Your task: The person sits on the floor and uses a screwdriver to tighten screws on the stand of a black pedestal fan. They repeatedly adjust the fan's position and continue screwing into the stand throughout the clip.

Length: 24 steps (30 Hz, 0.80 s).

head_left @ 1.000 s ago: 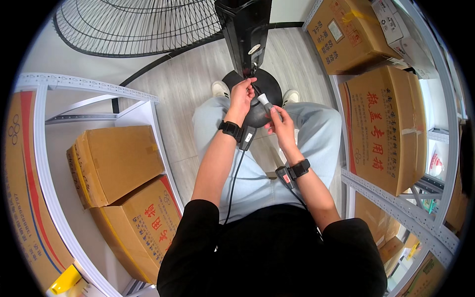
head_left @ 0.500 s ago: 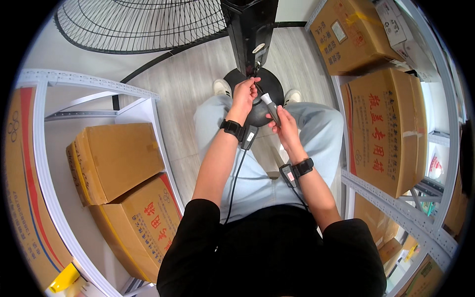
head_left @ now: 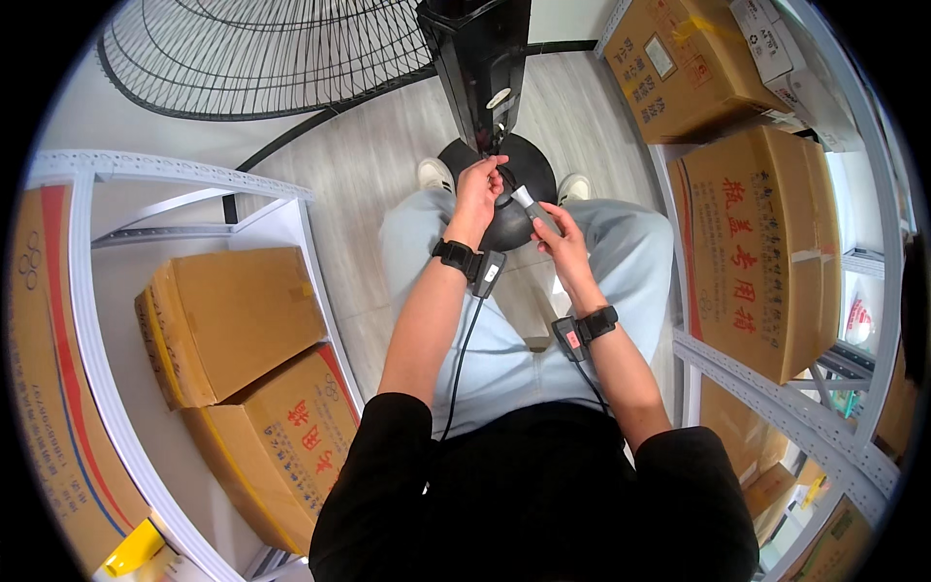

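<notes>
In front of me a black stand fan's post (head_left: 485, 87) leans above its round black base (head_left: 533, 170). My right hand (head_left: 562, 242) is wrapped round a screwdriver (head_left: 531, 205) with a grey handle and a whitish collar. Its dark shaft slants up and left toward my left hand. Close to the post's lower end, my left hand (head_left: 477, 199) is closed, thumb and fingers pinched together beside the shaft. What those fingers hold is too small to make out. The screwdriver's tip is hidden near them.
The fan's wire guard (head_left: 272, 58) spreads at the upper left. Metal shelving (head_left: 165, 170) with cardboard boxes (head_left: 242, 320) stands to my left. On the right, another rack (head_left: 776, 393) carries more boxes (head_left: 756, 252). My legs straddle the base on a grey plank floor (head_left: 582, 107).
My right hand has shifted slightly right, and its grip on the screwdriver handle has turned. The left hand stays almost in place. The view has tilted a little.
</notes>
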Available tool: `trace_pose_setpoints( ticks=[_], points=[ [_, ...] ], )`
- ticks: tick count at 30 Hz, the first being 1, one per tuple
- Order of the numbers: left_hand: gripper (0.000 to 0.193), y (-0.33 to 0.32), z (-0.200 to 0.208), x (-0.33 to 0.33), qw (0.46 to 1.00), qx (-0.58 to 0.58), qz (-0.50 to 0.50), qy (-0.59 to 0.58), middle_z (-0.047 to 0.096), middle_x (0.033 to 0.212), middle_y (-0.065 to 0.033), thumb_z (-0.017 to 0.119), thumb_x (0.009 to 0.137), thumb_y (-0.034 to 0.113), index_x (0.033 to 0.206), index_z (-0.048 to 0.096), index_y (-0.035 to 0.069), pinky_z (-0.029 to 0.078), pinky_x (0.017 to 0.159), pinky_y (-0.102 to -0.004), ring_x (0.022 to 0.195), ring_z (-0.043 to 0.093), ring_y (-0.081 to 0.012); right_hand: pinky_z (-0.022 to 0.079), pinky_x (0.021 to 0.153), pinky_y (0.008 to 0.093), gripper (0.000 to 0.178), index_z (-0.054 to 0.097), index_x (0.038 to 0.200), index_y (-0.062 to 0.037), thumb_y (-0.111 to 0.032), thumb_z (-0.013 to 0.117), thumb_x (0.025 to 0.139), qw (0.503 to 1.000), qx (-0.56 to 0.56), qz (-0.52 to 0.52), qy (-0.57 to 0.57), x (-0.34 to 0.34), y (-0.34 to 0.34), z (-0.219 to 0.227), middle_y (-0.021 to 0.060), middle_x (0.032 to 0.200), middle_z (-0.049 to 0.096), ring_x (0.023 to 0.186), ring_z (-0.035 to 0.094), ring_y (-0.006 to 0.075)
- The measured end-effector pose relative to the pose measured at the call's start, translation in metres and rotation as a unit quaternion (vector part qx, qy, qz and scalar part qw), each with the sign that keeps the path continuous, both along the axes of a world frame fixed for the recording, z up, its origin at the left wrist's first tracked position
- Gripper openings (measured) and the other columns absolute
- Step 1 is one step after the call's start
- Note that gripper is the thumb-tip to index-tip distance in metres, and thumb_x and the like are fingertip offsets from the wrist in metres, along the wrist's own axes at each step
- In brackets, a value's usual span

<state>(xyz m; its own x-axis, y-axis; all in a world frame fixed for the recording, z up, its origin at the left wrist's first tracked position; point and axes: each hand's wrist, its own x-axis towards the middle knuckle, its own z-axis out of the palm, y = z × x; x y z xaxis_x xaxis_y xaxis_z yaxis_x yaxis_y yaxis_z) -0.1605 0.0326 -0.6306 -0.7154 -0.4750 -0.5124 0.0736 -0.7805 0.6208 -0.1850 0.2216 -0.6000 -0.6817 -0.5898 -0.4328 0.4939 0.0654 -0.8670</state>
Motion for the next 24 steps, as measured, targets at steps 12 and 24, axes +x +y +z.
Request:
trace_pose_setpoints(
  ticks=[12,24],
  points=[
    [0.024,0.001,0.005,-0.002,0.999,-0.039,-0.001,-0.01,0.045,0.066,0.0034,0.056,0.093,0.017,0.102,0.063,-0.004,0.035,0.052,-0.0209,0.058,0.043,-0.0071,0.04,0.045,0.0202,0.033,0.057,0.119,-0.0078,-0.019,0.064,0.089,1.0,0.008,-0.012,-0.012,0.002,-0.004,0.014,0.0035,0.087,0.065,0.058,0.056,0.0058],
    [0.025,-0.001,0.004,0.0,1.0,0.004,0.005,-0.005,0.044,0.067,0.0026,0.056,0.093,0.019,0.101,0.062,-0.004,0.036,0.052,-0.0211,0.06,0.044,-0.0078,0.042,0.044,0.0221,0.036,0.057,0.118,-0.0086,-0.02,0.068,0.085,0.975,0.097,0.007,0.201,0.009,-0.007,0.016,0.0027,0.086,0.064,0.058,0.06,0.0074]
  ],
)
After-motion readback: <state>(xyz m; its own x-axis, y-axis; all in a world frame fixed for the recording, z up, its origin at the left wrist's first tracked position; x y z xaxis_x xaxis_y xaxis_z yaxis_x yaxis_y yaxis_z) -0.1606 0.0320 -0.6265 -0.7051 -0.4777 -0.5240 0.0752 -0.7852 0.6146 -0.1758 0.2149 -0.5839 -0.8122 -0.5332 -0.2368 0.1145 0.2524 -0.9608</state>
